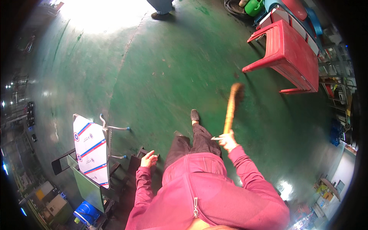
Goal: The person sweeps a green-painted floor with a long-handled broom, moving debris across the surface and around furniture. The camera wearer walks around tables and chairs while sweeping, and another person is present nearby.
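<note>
Ahead of the right hand (229, 142), wrapped round its near end, the stick (230, 110) looks light, stiff, best gripped there; left hand (148, 159) loosely curled, apparently unloaded.

Glare blows out the top left to white, light coming from that side. Green floor (172, 73) glossy, mid-bright, with a small hot reflection lower right. Dark shadows by the red plastic stool (301, 57). Yellow stick (229, 113) motion-blurred, worst at its brown tip. Strong fisheye bend, black corners; right-edge shelving (338, 96) dim, squashed, soft.
</note>
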{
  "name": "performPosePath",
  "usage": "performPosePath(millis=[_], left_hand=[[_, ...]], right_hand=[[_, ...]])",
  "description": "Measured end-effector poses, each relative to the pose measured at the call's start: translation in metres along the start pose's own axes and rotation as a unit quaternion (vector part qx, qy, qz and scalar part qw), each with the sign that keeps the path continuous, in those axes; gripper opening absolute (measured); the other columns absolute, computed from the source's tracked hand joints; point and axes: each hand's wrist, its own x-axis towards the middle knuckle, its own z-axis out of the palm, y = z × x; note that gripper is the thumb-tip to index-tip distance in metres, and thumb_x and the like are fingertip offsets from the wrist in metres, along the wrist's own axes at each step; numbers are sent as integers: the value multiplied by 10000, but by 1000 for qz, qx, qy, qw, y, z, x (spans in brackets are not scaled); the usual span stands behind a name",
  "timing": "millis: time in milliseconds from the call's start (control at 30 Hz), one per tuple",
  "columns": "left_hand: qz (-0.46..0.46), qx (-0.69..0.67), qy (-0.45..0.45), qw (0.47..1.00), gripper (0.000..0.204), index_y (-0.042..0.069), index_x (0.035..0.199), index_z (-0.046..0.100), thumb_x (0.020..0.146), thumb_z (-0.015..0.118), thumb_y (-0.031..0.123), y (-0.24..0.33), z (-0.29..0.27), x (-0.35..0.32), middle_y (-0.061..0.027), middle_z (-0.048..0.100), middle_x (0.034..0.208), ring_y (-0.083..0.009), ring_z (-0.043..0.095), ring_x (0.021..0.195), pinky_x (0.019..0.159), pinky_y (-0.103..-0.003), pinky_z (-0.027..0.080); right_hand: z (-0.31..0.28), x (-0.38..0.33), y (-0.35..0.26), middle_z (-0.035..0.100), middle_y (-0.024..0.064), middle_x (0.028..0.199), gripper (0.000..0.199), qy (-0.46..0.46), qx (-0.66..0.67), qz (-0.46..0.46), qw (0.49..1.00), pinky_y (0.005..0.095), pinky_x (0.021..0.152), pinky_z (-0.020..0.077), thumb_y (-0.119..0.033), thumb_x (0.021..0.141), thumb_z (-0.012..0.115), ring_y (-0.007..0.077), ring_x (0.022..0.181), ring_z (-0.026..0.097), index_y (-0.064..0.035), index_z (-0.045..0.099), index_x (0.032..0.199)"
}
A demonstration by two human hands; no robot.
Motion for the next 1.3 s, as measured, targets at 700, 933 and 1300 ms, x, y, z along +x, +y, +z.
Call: performPosePath(millis=[700, 933, 1300], left_hand=[[125, 373, -280, 876, 452, -17, 800, 602, 565, 696, 358, 219, 223, 71, -164, 610, 752, -262, 599, 714, 655, -358, 480], [285, -27, -428, 857, 187, 113, 758, 603, 711, 653, 287, 194, 152, 127, -73, 591, 653, -194, 595, 640, 565, -309, 474], [-9, -38, -176, 984, 96, -61, 711, 576, 620, 560, -36, 255, -101, 202, -156, 615, 709, -174, 588, 559, 500, -240, 481]], right_hand=[[270, -99, 71, 360, -23, 514, 124, -111, -89, 28, 989, 189, 356, 298, -113, 804, 493, 95, 442, 388, -85, 417, 710], [331, -88, 72, 570, 90, 840, 412, -80, -279, 4, 957, 292, 654, 483, -323, 843, 480, 223, 799, 580, 6, 489, 1090], [172, -69, 36, 549, 108, 754, 332, 202, -382, -73, 899, 305, 494, 486, -152, 838, 429, 214, 589, 578, -5, 447, 1136]])
